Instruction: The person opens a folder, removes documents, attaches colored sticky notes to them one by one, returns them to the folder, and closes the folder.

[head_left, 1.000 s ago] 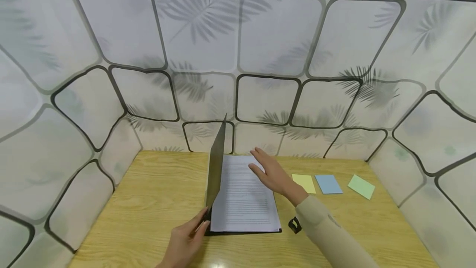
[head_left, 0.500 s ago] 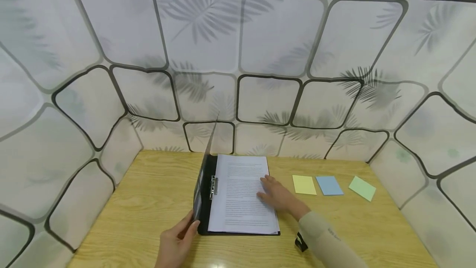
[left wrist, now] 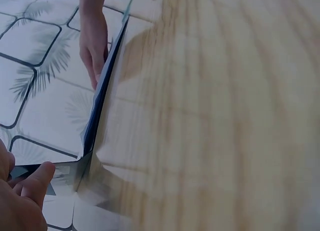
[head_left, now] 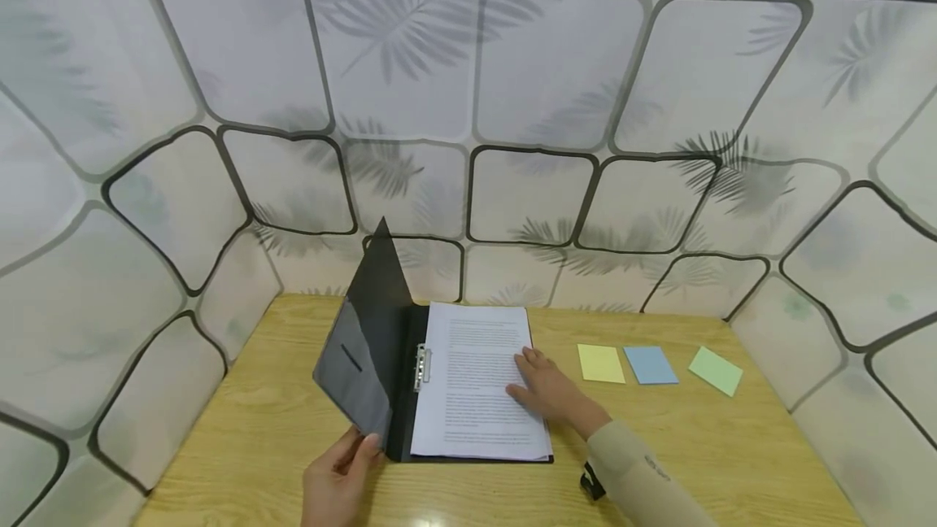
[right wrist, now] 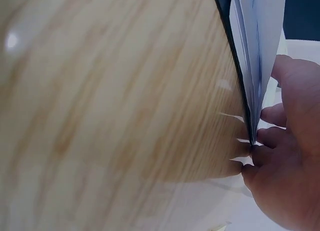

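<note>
A black clip folder (head_left: pixel 398 421) lies on the wooden table with its cover (head_left: pixel 373 324) standing tilted to the left. My left hand (head_left: pixel 335 474) pinches that cover at its near lower corner; the left wrist view shows the thumb (left wrist: pixel 40 183) against it. Printed sheets (head_left: pixel 476 405) lie in the folder beside a metal clip (head_left: pixel 422 368). On their right edge rests my right hand (head_left: pixel 545 387), fingers extended. In the right wrist view, the stacked sheets (right wrist: pixel 255 46) show edge-on beside the right hand (right wrist: pixel 295 151). A clear pocket with a dark slit lines the cover's inside.
Right of the folder lie a yellow sticky-note pad (head_left: pixel 602 363), a blue one (head_left: pixel 651 365) and a green one (head_left: pixel 715 371). A black object (head_left: pixel 591 482) sits by the right cuff. Patterned fabric walls (head_left: pixel 527 193) enclose the table's back and sides.
The left hand has swung the folder's cover leftward, exposing the clip and the cover's inside. The right hand has come down from above the sheets onto their right edge.
</note>
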Motion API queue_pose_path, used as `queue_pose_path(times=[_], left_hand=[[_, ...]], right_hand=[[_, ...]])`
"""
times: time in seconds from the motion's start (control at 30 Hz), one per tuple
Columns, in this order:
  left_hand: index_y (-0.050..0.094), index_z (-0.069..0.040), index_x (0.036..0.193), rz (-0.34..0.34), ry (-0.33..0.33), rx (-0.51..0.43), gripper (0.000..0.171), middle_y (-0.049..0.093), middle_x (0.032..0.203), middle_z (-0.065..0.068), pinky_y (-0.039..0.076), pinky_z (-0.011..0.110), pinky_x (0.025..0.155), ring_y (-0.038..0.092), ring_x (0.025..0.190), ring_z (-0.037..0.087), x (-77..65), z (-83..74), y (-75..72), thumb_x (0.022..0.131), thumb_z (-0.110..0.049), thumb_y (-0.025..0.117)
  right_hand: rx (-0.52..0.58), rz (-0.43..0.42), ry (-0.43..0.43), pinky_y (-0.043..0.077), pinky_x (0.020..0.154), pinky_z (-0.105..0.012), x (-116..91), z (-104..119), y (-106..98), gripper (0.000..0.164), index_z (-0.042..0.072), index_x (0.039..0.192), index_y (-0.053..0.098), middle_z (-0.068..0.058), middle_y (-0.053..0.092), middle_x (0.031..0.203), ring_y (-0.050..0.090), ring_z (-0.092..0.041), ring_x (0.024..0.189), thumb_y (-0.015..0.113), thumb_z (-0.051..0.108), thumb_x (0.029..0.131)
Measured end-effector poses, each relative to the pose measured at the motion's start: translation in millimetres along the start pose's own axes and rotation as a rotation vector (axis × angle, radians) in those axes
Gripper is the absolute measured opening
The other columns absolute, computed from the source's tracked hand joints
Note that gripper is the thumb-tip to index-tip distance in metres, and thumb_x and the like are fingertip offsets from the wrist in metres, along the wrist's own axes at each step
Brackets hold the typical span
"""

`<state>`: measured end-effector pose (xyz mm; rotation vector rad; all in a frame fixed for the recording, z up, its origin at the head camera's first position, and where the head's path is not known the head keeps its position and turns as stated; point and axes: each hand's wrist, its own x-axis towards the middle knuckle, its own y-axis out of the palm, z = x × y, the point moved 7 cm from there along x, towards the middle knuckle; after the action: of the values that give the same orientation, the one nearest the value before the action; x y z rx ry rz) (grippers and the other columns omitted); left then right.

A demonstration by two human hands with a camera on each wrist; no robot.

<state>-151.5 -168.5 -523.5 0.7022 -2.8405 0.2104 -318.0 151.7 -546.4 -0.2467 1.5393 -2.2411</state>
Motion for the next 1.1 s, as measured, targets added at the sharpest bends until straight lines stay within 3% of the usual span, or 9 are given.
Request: queue_pose_path(times=[0.13,0.27,0.33,0.37,0.47,0.6,0.77,1.0,1.1], left_hand=[[0.070,0.021,0.116,-0.024,-0.079,-0.089,0.026,0.080,0.083,-0.002,0.062,0.021,0.065,0.076,0.070,0.002,-0.7,5.7,-2.7,0.093,0.009,0.073],[0.072,0.021,0.107,-0.054,-0.094,-0.111,0.019,0.078,0.076,-0.012,0.062,0.020,0.063,0.076,0.067,0.002,0.0,7.6,-5.6,0.092,0.009,0.074],[0.071,0.021,0.112,-0.065,-0.084,-0.106,0.023,0.078,0.079,-0.013,0.061,0.019,0.064,0.075,0.068,0.000,0.0,6.8,-6.8,0.092,0.010,0.074],[0.069,0.022,0.115,-0.075,-0.079,-0.100,0.026,0.079,0.081,-0.010,0.061,0.018,0.064,0.075,0.069,-0.001,0.1,6.0,-7.4,0.092,0.011,0.074],[0.059,0.022,0.133,-0.120,-0.059,-0.057,0.045,0.081,0.092,0.015,0.060,0.015,0.064,0.072,0.070,-0.008,0.3,2.8,-10.3,0.091,0.013,0.073],[0.044,0.019,0.148,-0.203,-0.046,0.035,0.062,0.069,0.109,0.042,0.058,0.011,0.065,0.065,0.070,-0.017,2.0,-0.6,-16.4,0.093,0.011,0.072],[0.035,0.019,0.153,-0.282,-0.050,0.082,0.067,0.061,0.121,0.046,0.053,0.004,0.063,0.058,0.069,-0.026,3.8,-1.6,-26.2,0.097,0.008,0.070],[0.037,0.021,0.150,-0.326,-0.013,0.079,0.064,0.061,0.115,0.048,0.050,0.002,0.059,0.058,0.063,-0.024,5.6,-0.1,-35.4,0.096,0.011,0.069],[0.029,0.015,0.157,-0.312,-0.105,-0.001,0.069,0.056,0.124,0.048,0.053,0.005,0.061,0.061,0.064,-0.021,8.3,9.4,-38.4,0.099,0.007,0.065]], right_hand=[[-0.009,-0.002,-0.014,0.026,0.128,-0.060,-1,0,1,0.070,-0.010,0.156,0.040,-0.032,0.032,0.167,0.028,-0.048,0.158,0.058,0.039,0.108],[0.000,0.002,-0.017,0.025,0.128,-0.061,-1,-1,2,0.071,-0.010,0.157,0.039,-0.032,0.031,0.167,0.027,-0.048,0.158,0.057,0.039,0.109],[0.006,0.001,-0.019,0.025,0.128,-0.061,-1,-1,2,0.071,-0.011,0.156,0.039,-0.033,0.031,0.167,0.027,-0.048,0.158,0.057,0.039,0.109],[0.007,0.003,-0.019,0.025,0.128,-0.061,-1,-1,2,0.071,-0.011,0.156,0.039,-0.033,0.031,0.167,0.027,-0.048,0.158,0.057,0.039,0.109],[0.002,0.002,-0.025,0.026,0.128,-0.062,-1,-1,2,0.071,-0.011,0.156,0.040,-0.033,0.031,0.166,0.027,-0.049,0.158,0.057,0.039,0.109],[-0.009,0.004,-0.029,0.026,0.128,-0.061,0,-2,2,0.071,-0.011,0.156,0.040,-0.033,0.031,0.166,0.027,-0.049,0.158,0.057,0.039,0.109],[-0.003,0.013,-0.026,0.025,0.128,-0.061,0,-3,3,0.071,-0.011,0.156,0.039,-0.033,0.030,0.167,0.026,-0.049,0.158,0.055,0.040,0.109],[-0.002,0.011,-0.028,0.025,0.128,-0.062,-1,-4,3,0.072,-0.011,0.157,0.038,-0.033,0.029,0.167,0.025,-0.050,0.158,0.055,0.040,0.109],[-0.001,0.007,-0.030,0.025,0.128,-0.062,-1,-3,3,0.072,-0.011,0.157,0.038,-0.033,0.029,0.167,0.025,-0.049,0.158,0.055,0.041,0.109]])
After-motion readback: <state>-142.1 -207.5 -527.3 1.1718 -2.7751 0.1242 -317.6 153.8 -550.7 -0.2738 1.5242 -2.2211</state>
